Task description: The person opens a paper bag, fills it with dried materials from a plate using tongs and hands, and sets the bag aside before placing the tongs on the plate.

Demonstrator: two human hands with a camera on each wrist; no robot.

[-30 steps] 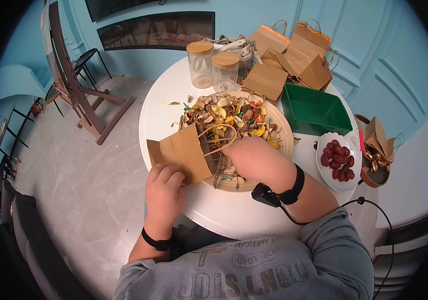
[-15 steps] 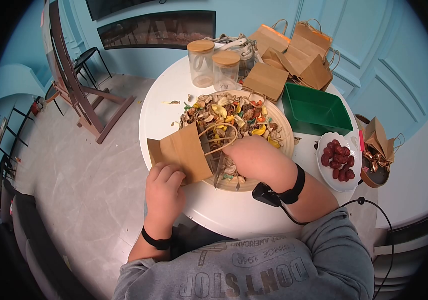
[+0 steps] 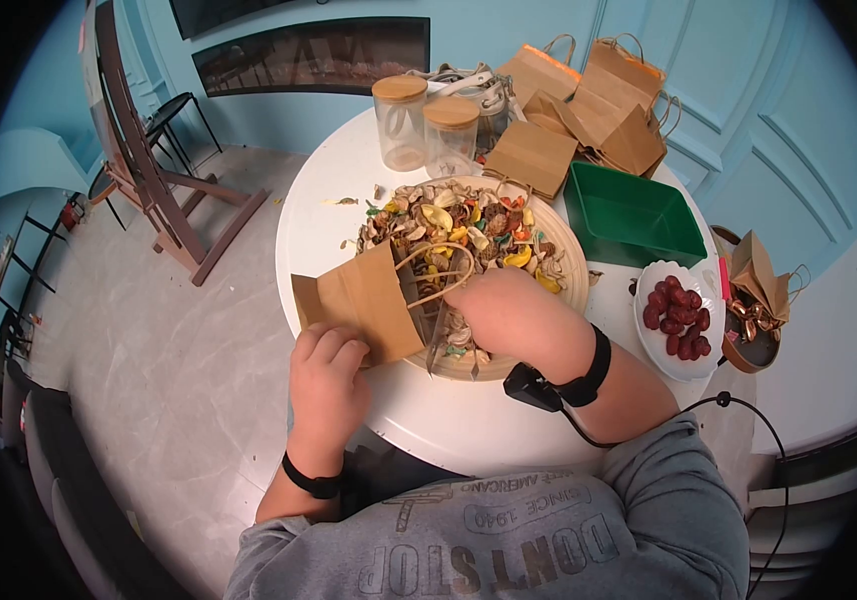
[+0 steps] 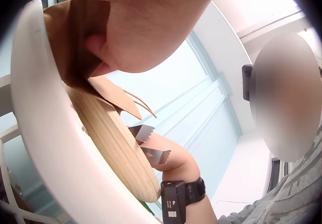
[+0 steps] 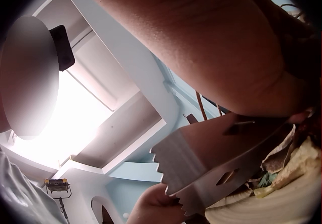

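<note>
My left hand [image 3: 331, 375] grips the lower left part of a brown paper bag [image 3: 364, 305]. The bag lies on its side at the near left edge of a round wooden tray [image 3: 577, 305], its handles and mouth toward the right. Beside the mouth, my right hand [image 3: 514, 315] holds metal tongs [image 5: 201, 158], whose toothed ends point back toward my body. Its fingertips are hidden in the head view. Dried potpourri [image 3: 479, 225] of petals, cones and yellow and orange pieces fills the tray. In the left wrist view the thumb presses the brown paper [image 4: 70, 38].
Two lidded jars [image 3: 402, 130] and several paper bags [image 3: 609, 100] stand at the back of the white table [image 3: 324, 220]. On the right are a green bin [image 3: 639, 215] and a white plate [image 3: 654, 345] of red dates [image 3: 684, 320]. A cable [image 3: 774, 440] runs from the right wrist.
</note>
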